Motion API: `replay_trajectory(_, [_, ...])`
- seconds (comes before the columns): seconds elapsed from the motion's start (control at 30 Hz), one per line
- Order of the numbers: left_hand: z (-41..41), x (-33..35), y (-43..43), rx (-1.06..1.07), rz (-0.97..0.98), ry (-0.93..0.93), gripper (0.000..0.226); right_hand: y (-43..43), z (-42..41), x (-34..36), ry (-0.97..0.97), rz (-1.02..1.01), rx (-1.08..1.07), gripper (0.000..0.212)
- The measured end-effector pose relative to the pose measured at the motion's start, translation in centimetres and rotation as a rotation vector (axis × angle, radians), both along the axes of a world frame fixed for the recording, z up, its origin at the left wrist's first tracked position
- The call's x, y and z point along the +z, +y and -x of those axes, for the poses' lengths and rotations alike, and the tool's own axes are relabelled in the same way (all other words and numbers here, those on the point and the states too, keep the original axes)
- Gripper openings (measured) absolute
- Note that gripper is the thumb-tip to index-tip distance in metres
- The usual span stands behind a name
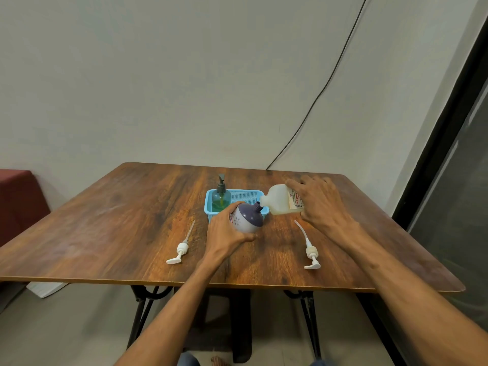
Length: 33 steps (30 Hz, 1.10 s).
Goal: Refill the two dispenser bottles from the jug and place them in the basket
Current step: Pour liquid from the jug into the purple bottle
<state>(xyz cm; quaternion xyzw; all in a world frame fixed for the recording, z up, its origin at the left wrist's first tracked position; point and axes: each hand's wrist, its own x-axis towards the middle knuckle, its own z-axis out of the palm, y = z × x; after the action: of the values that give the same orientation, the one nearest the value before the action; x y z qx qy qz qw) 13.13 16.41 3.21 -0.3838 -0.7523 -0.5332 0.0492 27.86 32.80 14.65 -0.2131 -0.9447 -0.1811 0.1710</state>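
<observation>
Left hand (224, 233) fingers wrap the tilted purple bottle (248, 217) near the table's (132, 207) middle; right hand (320, 204) grips the tipped jug (277, 202), spout at the bottle's mouth.

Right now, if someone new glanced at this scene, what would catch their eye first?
Mid-table, the right hand tips a pale jug sideways, its spout at the neck of a purple-topped bottle tilted in the left hand. Just behind, a blue basket holds a green dispenser bottle. Two loose white pumps lie near the front edge.
</observation>
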Motion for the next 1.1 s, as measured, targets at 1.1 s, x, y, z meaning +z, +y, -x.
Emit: replay_trajectory(1.1, [-0.49, 0.63, -0.23, 0.006, 0.003, -0.018, 0.084, -0.42, -0.22, 0.28, 0.031, -0.022, 0.002, 0.070])
